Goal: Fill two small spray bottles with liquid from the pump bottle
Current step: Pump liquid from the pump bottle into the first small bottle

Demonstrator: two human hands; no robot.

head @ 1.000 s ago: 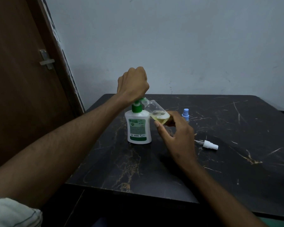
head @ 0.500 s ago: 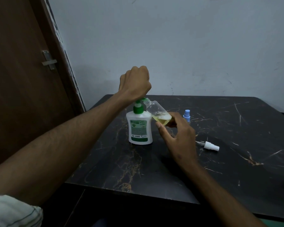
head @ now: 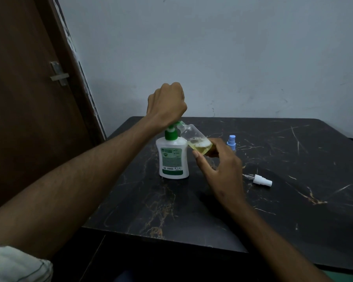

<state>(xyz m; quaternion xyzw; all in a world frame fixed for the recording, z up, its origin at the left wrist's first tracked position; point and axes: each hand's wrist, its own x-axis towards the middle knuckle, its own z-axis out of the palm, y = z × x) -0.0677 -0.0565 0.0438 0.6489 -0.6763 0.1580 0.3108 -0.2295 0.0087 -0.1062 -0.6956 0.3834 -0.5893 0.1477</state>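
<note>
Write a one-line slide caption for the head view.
Left hand works pump bottle; right hand tilts small bottle.

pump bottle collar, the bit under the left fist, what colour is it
Green, on the white pump bottle; the head view, the only one, shows it below the left hand.

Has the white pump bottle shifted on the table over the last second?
No. The pump bottle stands at the same spot on the table, same gap to the white spray cap.

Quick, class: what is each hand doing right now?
Left hand: fist closed on the pump head of the pump bottle.
Right hand: holding the tilted clear spray bottle.
</note>
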